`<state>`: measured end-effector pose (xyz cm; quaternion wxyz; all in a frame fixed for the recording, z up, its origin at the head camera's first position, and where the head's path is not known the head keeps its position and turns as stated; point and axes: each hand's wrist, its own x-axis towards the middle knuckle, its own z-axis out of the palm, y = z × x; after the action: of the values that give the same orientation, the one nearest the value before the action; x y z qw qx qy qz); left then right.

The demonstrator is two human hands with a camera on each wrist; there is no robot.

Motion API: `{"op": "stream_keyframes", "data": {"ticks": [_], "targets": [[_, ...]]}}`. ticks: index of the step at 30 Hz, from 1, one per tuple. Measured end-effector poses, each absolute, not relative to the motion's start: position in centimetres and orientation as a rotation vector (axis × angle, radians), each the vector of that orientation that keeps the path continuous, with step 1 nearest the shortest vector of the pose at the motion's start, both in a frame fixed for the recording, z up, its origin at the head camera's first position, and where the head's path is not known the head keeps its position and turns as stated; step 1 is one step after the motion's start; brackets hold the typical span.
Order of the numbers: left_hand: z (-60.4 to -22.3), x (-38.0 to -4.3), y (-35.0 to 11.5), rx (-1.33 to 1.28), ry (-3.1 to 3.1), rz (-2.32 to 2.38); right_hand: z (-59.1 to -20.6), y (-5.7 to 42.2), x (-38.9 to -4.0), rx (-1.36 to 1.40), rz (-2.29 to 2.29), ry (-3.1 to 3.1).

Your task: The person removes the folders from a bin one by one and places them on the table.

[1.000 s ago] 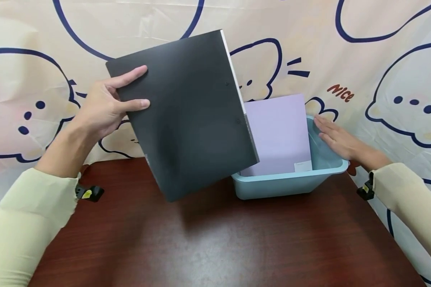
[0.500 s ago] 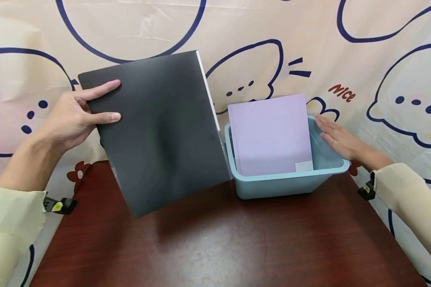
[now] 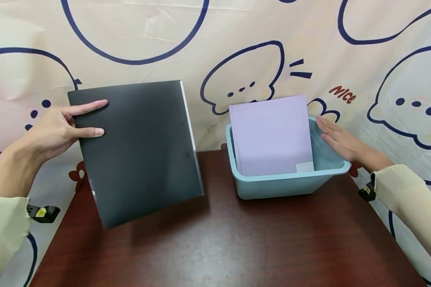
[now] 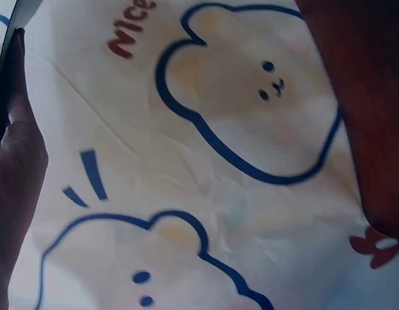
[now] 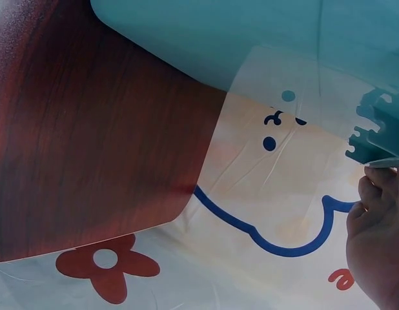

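Observation:
A black file folder (image 3: 140, 151) hangs tilted over the left half of the table in the head view. My left hand (image 3: 54, 131) pinches its left edge, thumb and index finger on the near face, the other fingers hidden behind it. At the right stands a light blue plastic bin (image 3: 273, 187) with a lilac folder (image 3: 271, 135) leaning upright inside, a small white label at its lower corner. My right hand (image 3: 341, 141) rests on the bin's right rim with its fingers straight. In the right wrist view that hand (image 5: 380, 239) lies at the bin's edge (image 5: 251, 39).
The dark red-brown wooden table (image 3: 230, 247) reaches back to a cream cloth backdrop (image 3: 143, 36) printed with blue cartoon outlines. The backdrop also runs along the table's right side. Folder and bin stand apart, with table between them.
My left hand has carried the black folder left and down, away from the bin, uncovering the bin's left side and the lilac folder's left edge. The right hand has stayed at the rim.

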<state>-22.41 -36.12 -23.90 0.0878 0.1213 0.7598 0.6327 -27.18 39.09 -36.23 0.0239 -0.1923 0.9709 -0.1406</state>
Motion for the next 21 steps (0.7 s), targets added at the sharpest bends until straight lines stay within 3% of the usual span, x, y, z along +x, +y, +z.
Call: {"op": "stream_keyframes", "data": {"ticks": [21], "targets": [[-28.2, -24.3, -42.1, 0.179, 2.534, 1.347, -36.3, 39.1, -27.2, -0.578, -0.434, 3.005]]}}
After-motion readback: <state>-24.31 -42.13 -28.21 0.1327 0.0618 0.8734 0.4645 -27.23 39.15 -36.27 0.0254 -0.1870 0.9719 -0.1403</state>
